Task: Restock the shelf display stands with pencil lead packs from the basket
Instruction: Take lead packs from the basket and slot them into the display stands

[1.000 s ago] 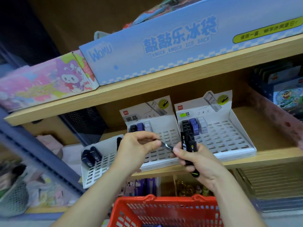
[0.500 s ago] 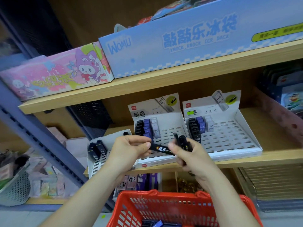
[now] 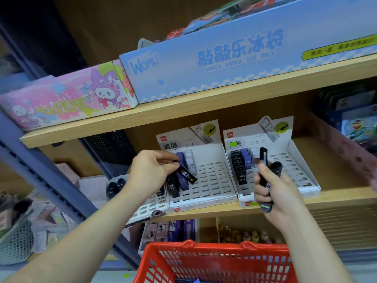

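Parting since earlier: left fingers [image 3: 167, 167] pinch one black pack [image 3: 186, 174], right fingers [image 3: 260, 189] grip remaining packs [image 3: 264, 158].

A slim black pencil lead pack [image 3: 186, 175] with a white label is tilted in the pinch of the left hand [image 3: 151, 170]. It sits just over the left columns of the middle white slotted cardboard display stand [image 3: 210, 180], where black, purple and clear packs stand in rows. The right hand [image 3: 273, 193] grips a bunch of black lead packs [image 3: 265, 180], one poking upright, in front of the right white stand [image 3: 295, 174]. This stand holds black, purple and clear columns at its left. A third white stand [image 3: 146, 203], partly hidden, carries two dark packs. The red plastic mesh basket [image 3: 214, 260] sits below.
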Tool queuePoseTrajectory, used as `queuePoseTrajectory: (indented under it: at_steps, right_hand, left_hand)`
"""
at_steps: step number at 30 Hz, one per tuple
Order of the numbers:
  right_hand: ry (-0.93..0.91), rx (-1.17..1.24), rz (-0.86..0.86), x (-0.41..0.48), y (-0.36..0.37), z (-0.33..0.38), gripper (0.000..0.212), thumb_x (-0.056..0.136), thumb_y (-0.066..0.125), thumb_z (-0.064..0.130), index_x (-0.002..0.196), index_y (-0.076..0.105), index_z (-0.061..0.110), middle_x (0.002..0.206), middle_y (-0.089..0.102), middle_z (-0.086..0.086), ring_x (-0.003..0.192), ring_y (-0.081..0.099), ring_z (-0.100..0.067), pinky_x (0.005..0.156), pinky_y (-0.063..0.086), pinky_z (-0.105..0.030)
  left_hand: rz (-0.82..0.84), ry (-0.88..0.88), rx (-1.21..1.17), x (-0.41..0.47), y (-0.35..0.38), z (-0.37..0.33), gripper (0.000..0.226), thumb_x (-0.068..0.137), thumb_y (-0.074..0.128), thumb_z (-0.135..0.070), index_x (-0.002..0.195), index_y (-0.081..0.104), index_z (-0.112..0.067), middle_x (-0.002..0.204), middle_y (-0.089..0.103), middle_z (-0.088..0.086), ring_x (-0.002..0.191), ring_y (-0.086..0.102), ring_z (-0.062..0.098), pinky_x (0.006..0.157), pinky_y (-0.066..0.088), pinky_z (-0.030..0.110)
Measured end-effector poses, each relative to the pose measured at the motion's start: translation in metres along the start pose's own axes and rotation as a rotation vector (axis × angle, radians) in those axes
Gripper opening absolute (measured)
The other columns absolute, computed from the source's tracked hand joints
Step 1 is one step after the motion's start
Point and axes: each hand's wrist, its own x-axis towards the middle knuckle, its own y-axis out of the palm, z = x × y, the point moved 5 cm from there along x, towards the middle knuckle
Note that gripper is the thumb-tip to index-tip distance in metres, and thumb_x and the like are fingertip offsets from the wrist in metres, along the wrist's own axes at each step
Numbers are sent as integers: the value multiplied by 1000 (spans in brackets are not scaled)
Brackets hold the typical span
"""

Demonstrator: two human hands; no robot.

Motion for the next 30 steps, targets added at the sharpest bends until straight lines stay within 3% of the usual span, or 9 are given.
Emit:
queuePoseTrajectory:
  at_steps: [5, 10, 13, 19, 24, 30]
  right_hand:
    - [58, -168, 33, 0, 20, -24, 18, 96, 58, 29, 103, 58, 12, 62, 51, -3, 47, 39, -8, 32, 26, -15]
    - [105, -337, 120, 1, 46, -55, 13, 94, 60, 14, 101, 64, 4, 72, 62, -7, 58, 52, -11, 34, 30, -16]
    - [100, -477, 177, 1, 65, -74, 9, 97, 56, 7, 96, 64, 5, 73, 66, -7, 58, 55, -12, 34, 29, -17]
    - [104, -629, 297, -2, 92, -102, 9, 97, 56, 8, 101, 63, 5, 73, 67, -5, 57, 55, -9, 38, 28, -17]
    - [102, -707, 279, 2, 93, -107, 11, 97, 57, 10, 103, 65, 6, 74, 68, -3, 58, 56, -10, 39, 29, -18]
    - [85, -667, 275, 3, 93, -111, 9, 96, 57, 7, 92, 64, 11, 73, 68, -7, 58, 59, -12, 38, 30, -19]
  left_hand:
    - [-91, -10, 116, 4, -47, 34, 13, 85, 69, -8, 84, 74, -20, 78, 71, -10, 76, 65, 1, 63, 42, 5]
    - [-147, -35, 233, 14, -87, 77, 17, 86, 67, -6, 82, 70, -22, 80, 70, -4, 81, 65, 11, 69, 43, 18]
    - [-162, -39, 294, 15, -100, 94, 11, 86, 68, -9, 87, 72, -19, 77, 68, -6, 76, 62, 0, 72, 46, 20]
    - [-146, -43, 224, 21, -103, 121, 10, 86, 68, -7, 92, 74, -13, 85, 68, -2, 78, 60, 2, 71, 42, 9]
    - [23, -57, 75, 26, -77, 117, 12, 82, 72, -5, 89, 74, -14, 81, 69, -6, 79, 62, 1, 72, 46, 10]
    - [113, 10, 155, 19, -46, 109, 15, 80, 75, -12, 81, 74, -27, 80, 69, -15, 81, 65, 0, 72, 47, 8]
